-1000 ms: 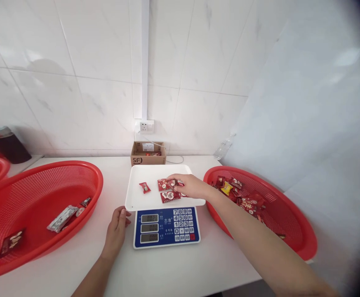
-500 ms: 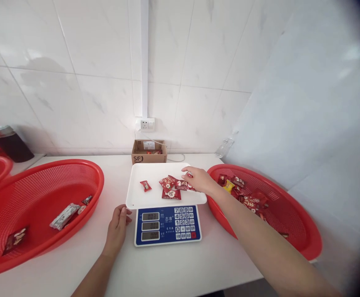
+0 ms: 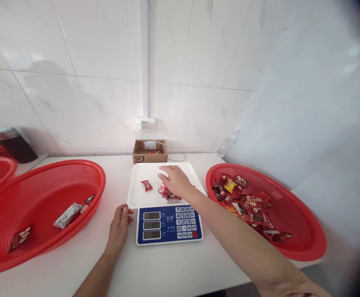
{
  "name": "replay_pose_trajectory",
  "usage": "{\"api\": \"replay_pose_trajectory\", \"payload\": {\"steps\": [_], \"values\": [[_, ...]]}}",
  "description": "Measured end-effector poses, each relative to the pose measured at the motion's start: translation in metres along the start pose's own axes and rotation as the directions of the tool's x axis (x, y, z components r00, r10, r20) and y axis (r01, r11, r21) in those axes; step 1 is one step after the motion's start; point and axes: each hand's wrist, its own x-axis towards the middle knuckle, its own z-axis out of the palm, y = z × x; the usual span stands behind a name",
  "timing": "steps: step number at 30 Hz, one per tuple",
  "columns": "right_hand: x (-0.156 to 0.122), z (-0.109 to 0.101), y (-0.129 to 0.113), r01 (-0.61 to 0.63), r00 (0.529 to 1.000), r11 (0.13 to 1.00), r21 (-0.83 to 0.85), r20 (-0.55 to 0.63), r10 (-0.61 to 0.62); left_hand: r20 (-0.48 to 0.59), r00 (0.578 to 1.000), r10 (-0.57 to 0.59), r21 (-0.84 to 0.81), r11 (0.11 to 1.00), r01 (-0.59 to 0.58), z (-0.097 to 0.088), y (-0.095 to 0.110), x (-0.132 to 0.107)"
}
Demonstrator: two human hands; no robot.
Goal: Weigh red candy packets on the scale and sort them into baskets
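Note:
A white weighing tray (image 3: 138,198) sits on a scale with a blue keypad panel (image 3: 170,225); its top display seems to read 0.036. My right hand (image 3: 177,181) hovers over the tray, thumb and forefinger apart with nothing between them. Just under it is a pinkish-red wrapped candy (image 3: 163,190), slightly blurred, beside larger red candy packets (image 3: 174,197) partly hidden by the hand. Another small red candy (image 3: 147,185) lies alone on the tray's left side. My left hand (image 3: 119,225) rests on the table at the scale's left edge, fingers loosely extended by the tray corner.
A red basket (image 3: 314,231) on the right contains many wrapped candies. The left red basket (image 3: 101,177) has a silver packet (image 3: 68,215) and a few others. Behind the scale stands a cardboard box (image 3: 150,158) against the wall. A dark flask (image 3: 17,146) is at far left.
My right hand has moved left across the tray and parted its fingers. The small candy it pinched appears let go above the packets. My left hand has stayed in place.

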Motion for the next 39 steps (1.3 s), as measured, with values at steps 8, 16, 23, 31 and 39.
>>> {"api": "replay_pose_trajectory", "payload": {"steps": [8, 16, 23, 31, 39], "values": [[-0.012, 0.031, -0.017, 0.366, 0.921, 0.902, -0.229, 0.229, -0.315, 0.018, 1.0, 0.003, -0.012, 1.0, -0.003, -0.001, -0.004, 0.001], [-0.002, 0.025, -0.015, 0.336, 0.915, 0.928, -0.16, 0.29, -0.281, 0.029, 1.0, 0.0, -0.011, 1.0, 0.0, -0.001, -0.001, 0.001], [-0.006, 0.022, -0.014, 0.239, 0.937, 0.962, -0.134, 0.293, -0.192, 0.03, 1.0, -0.001, -0.015, 1.0, 0.001, -0.001, -0.003, 0.002], [-0.048, -0.029, 0.037, -0.091, 0.996, 0.996, -0.018, -0.017, 0.091, 0.043, 0.999, 0.004, -0.013, 1.0, -0.004, 0.0, -0.001, 0.001], [-0.067, -0.02, 0.057, -0.129, 0.985, 0.984, -0.12, 0.099, 0.141, 0.039, 0.999, 0.013, 0.0, 1.0, -0.013, 0.0, -0.005, 0.002]]}}
